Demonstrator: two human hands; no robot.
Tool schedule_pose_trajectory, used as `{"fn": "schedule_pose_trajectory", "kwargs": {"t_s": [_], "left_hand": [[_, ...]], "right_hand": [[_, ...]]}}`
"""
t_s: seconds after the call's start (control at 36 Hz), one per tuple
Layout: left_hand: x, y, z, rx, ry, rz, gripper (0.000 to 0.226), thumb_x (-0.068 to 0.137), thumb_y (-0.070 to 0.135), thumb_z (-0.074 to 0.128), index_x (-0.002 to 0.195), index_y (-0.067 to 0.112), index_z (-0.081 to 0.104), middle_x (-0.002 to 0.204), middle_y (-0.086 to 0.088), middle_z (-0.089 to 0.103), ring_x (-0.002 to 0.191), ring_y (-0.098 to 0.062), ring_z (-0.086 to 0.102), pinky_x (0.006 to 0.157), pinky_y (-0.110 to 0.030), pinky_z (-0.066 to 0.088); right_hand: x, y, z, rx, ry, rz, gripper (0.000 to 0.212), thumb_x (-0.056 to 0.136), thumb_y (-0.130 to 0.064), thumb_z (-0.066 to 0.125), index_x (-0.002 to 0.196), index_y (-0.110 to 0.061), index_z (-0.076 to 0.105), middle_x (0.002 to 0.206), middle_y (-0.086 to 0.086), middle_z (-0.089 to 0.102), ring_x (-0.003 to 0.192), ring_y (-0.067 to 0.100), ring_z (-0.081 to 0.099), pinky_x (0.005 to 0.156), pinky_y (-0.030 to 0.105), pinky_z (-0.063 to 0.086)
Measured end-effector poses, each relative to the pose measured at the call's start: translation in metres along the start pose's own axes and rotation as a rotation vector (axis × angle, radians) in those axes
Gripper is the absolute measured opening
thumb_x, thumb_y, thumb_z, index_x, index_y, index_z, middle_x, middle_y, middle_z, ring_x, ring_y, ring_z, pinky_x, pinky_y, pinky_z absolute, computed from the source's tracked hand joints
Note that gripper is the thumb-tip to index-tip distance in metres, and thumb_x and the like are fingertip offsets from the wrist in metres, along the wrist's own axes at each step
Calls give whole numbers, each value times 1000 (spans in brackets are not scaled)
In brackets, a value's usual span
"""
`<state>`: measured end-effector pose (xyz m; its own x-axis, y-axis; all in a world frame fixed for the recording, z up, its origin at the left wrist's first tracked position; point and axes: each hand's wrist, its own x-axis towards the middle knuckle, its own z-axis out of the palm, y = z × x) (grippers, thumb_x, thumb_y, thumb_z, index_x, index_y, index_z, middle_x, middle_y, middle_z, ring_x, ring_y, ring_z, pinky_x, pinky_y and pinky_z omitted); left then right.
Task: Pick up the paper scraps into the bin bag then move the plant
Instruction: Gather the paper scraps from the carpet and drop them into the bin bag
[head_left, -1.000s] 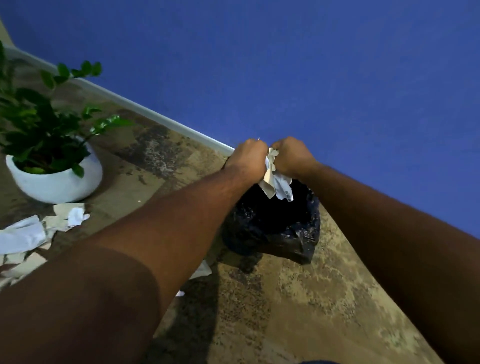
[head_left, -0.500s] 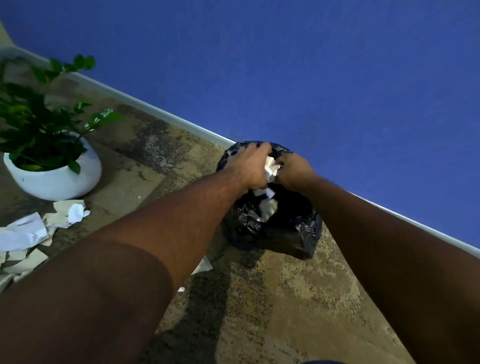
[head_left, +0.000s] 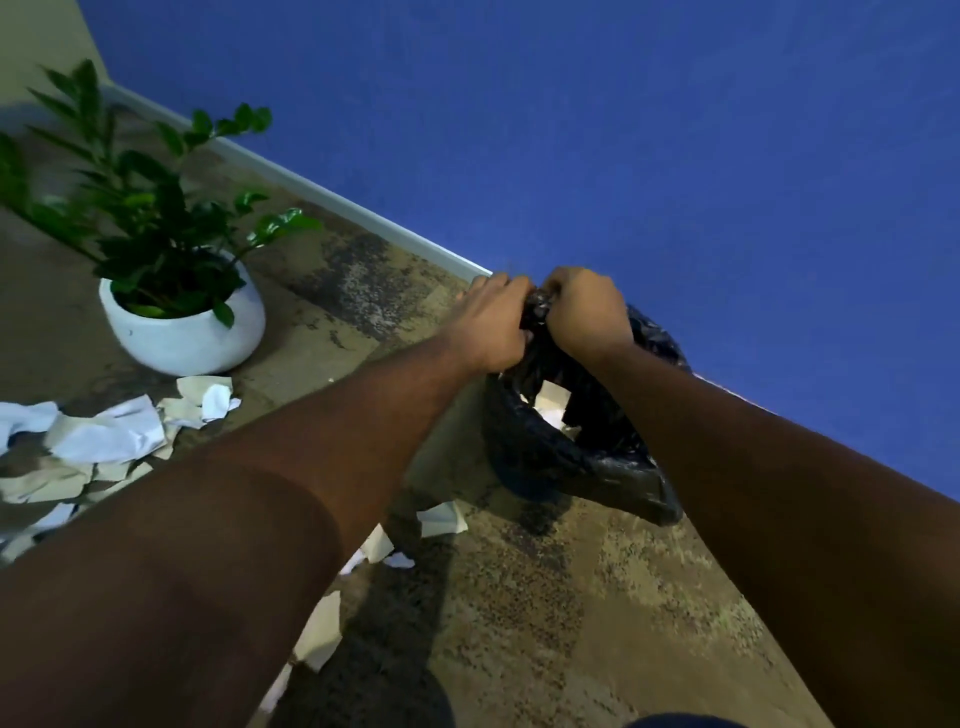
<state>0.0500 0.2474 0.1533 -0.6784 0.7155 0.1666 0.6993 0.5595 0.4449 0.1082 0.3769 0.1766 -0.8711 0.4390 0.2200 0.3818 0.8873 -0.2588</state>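
Observation:
A black bin bag (head_left: 582, 457) stands on the carpet by the blue wall, with white paper visible inside its mouth. My left hand (head_left: 493, 322) and my right hand (head_left: 589, 312) are side by side at the top of the bag, both closed on its bunched rim. A green plant in a white round pot (head_left: 182, 327) stands to the left. Torn paper scraps (head_left: 104, 436) lie in a heap in front of the pot, and more paper scraps (head_left: 441, 519) lie under my left forearm.
The blue wall (head_left: 623, 130) and its white skirting board (head_left: 332, 197) run diagonally behind the bag and the plant. Patterned brown carpet (head_left: 571, 597) covers the floor toward me.
The paper held between my hands a second ago has dropped into the bag. Both hands now grip the bag's rim. The view has shifted, showing more of the plant and scraps.

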Motion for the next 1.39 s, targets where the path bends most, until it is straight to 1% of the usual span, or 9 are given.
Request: {"fn": "schedule_pose_trajectory", "kwargs": {"t_s": [0.11, 0.25, 0.39, 0.67, 0.75, 0.86, 1.0, 1.19, 1.39], "left_hand": [[-19, -46, -7, 9, 5, -57, 55, 89, 31, 63, 138, 18, 43, 140, -8, 47, 132, -29, 43, 107, -48, 40], [-51, -111, -11, 25, 2, -165, 52, 87, 25, 65, 136, 15, 48, 140, -10, 47, 131, -31, 44, 109, -45, 39], [-91, -174, -7, 11, -58, -280, 62, 83, 22, 72, 138, 9, 47, 139, -16, 50, 130, -33, 46, 109, -37, 37], [-158, -270, 26, 22, -181, -406, 41, 89, 17, 63, 128, 8, 57, 130, -15, 57, 116, -30, 56, 101, -38, 48], [-165, -284, 35, 29, -202, -376, 30, 92, 15, 59, 120, 4, 63, 120, -17, 63, 105, -30, 62, 94, -36, 51], [-163, -294, 51, 53, -219, -344, 32, 92, 13, 55, 119, 0, 63, 119, -21, 64, 107, -34, 61, 98, -40, 49], [-152, -290, 72, 38, -199, -338, 34, 90, 15, 54, 123, 14, 62, 118, -9, 65, 105, -25, 62, 96, -38, 49], [-121, -285, 95, -11, -46, -387, 31, 91, 24, 62, 122, 19, 64, 119, -4, 62, 106, -23, 59, 86, -32, 47], [-82, -289, 111, -150, 44, -485, 37, 91, 16, 64, 128, 13, 62, 125, -10, 57, 116, -28, 54, 99, -36, 46]], "right_hand": [[5, -42, 24, -13, 42, -114, 35, 84, 0, 48, 113, -12, 64, 113, 15, 64, 101, 35, 60, 80, 41, 51], [4, -96, 57, -19, 27, -220, 35, 79, 4, 48, 106, -10, 65, 108, 14, 62, 96, 35, 61, 80, 44, 54], [-7, -129, 102, -21, -164, -245, 30, 85, 3, 49, 107, -12, 63, 98, 10, 62, 86, 26, 60, 67, 36, 49], [-17, -145, 186, -88, -507, -206, 26, 89, -12, 58, 110, 4, 63, 113, 22, 65, 105, 35, 64, 89, 38, 50], [-17, -142, 207, -27, -570, -124, 24, 87, -19, 63, 98, 2, 68, 103, 22, 69, 97, 36, 67, 73, 32, 49], [-16, -141, 244, 4, -588, -69, 41, 92, -43, 58, 95, -4, 71, 101, 19, 71, 95, 33, 68, 77, 33, 51], [-13, -138, 277, 69, -575, -19, 24, 92, -24, 60, 107, -7, 68, 111, 17, 68, 103, 32, 64, 79, 31, 49], [-16, -134, 306, 49, -452, 49, 43, 89, -20, 63, 131, -14, 53, 136, 11, 47, 124, 33, 46, 97, 42, 47], [-19, -129, 320, 205, -355, 94, 29, 83, -5, 57, 111, -13, 59, 124, 12, 50, 111, 34, 43, 83, 34, 36]]}}
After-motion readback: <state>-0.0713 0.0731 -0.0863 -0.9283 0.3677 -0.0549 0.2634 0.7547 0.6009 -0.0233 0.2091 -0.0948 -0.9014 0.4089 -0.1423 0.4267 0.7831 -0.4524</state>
